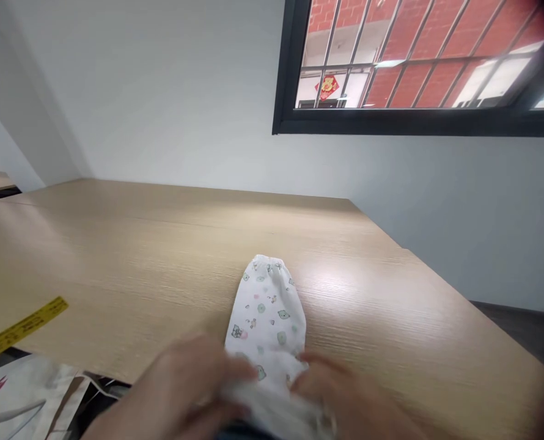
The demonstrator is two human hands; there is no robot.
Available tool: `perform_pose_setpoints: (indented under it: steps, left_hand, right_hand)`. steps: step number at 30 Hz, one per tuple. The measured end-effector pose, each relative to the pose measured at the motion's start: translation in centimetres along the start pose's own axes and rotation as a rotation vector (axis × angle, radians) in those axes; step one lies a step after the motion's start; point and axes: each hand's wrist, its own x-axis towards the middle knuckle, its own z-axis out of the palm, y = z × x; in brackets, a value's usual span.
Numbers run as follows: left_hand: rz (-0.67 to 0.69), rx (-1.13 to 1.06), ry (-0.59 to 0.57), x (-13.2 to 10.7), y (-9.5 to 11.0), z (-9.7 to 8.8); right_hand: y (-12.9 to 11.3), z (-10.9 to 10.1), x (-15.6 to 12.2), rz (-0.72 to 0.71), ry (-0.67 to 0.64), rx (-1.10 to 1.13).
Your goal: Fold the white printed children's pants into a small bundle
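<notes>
A white cloth sleeve cover (266, 311) with small green and pink animal prints lies flat on the wooden table (153, 256), its gathered narrow end pointing away from me. Its near end is lifted and blurred by motion at the table's front edge. My left hand (180, 385) grips that near end from the left, thumb on top and fingers underneath. On the right side, my right hand (340, 394) is closed on the cloth too, its fingertips smeared. The lowest part of the cloth is cut off by the bottom of the picture.
A yellow printed strip (22, 330) lies at the table's front left edge. Below it are a white bag (19, 391) with red marking and a pale cable (100, 386). A barred window (404, 67) is set in the white wall (175, 91) behind.
</notes>
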Motion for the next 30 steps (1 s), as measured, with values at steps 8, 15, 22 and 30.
perform_pose_setpoints:
  steps: [8, 15, 22, 30]
  left_hand:
    - [-0.392, 0.001, -0.103, 14.3, -10.7, 2.4]
    - [-0.385, -0.069, -0.150, 16.4, -15.5, 6.3]
    - [-0.401, -0.167, -0.024, 16.1, -14.7, 6.8]
    - [-0.418, -0.161, 0.086, 14.9, -14.5, 7.4]
  right_hand:
    - [11.2, -2.9, 12.9, 0.436, 0.129, 0.006]
    - [15.8, -1.8, 14.1, 0.588, 0.117, -0.010]
    - [14.9, -1.8, 13.8, 0.576, 0.223, 0.013]
    - [14.9, -1.9, 13.3, 0.430, 0.205, -0.092]
